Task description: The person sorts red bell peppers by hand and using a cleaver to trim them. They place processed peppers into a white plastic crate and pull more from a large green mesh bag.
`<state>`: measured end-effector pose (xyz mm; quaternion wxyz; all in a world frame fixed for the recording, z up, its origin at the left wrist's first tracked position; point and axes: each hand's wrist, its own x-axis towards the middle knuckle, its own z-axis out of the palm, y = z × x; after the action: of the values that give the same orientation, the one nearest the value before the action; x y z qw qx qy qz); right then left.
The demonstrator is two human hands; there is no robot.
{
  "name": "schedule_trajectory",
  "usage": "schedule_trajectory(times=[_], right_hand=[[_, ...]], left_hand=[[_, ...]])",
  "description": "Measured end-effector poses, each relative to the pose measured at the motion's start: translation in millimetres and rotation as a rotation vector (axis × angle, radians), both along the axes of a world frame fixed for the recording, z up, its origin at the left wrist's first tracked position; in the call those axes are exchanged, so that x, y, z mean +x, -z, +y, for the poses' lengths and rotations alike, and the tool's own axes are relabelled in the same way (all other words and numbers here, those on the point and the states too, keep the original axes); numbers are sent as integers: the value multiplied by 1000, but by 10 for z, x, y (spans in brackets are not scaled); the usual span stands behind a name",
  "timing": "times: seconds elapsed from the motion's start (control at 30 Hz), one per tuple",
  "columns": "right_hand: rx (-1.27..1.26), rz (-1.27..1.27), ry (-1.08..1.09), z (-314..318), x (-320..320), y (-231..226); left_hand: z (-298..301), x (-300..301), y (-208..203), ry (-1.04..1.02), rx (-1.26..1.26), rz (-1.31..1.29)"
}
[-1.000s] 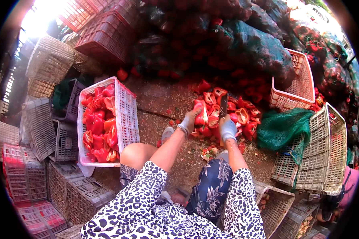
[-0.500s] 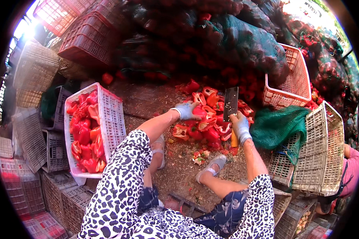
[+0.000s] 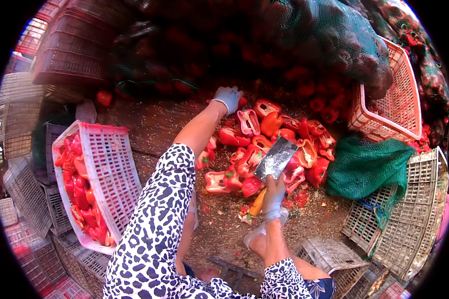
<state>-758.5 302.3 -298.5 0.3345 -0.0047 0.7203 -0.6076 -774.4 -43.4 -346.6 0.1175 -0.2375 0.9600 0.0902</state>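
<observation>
The right hand (image 3: 273, 198) is curled round a cleaver (image 3: 280, 153) by its yellow handle (image 3: 257, 204), over cut red bell peppers (image 3: 272, 123) heaped on the floor (image 3: 219, 212). The left hand (image 3: 228, 98) is at their far edge; whether gripping, I can't tell.

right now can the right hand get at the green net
Probably yes, though not to grasp freely: the right hand holds the knife. Only bare floor and some low-lying peppers seem to lie between it and the green net.
</observation>
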Motion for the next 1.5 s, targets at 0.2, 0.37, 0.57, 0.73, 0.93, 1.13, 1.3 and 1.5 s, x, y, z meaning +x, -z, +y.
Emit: schedule_trajectory(times=[0.2,0.37,0.57,0.73,0.93,1.13,1.3,1.5], right_hand=[[187,177,-184,-165,-15,-194],[228,499,-280,-467,-57,-555],[174,808,-281,-750,21,-891],[518,491,-794,-524,-51,-301],[276,229,-303,-124,200,-427],[128,28,-271,-142,418,-349],[89,16,-237,-260,538,-356],[157,-89,-275,-447,572,-341]], left_hand=[[20,202,231,-97,180,206],[162,600,-233,-474,639,512],[557,1032,-770,-438,1021,682],[821,1229,-900,-374,1284,666],[819,1491,-674,-266,1256,388],[-400,1971,6,-656,348,586],[-1330,2264,133,-867,-20,310],[-1674,1992,-31,-950,-220,511]])
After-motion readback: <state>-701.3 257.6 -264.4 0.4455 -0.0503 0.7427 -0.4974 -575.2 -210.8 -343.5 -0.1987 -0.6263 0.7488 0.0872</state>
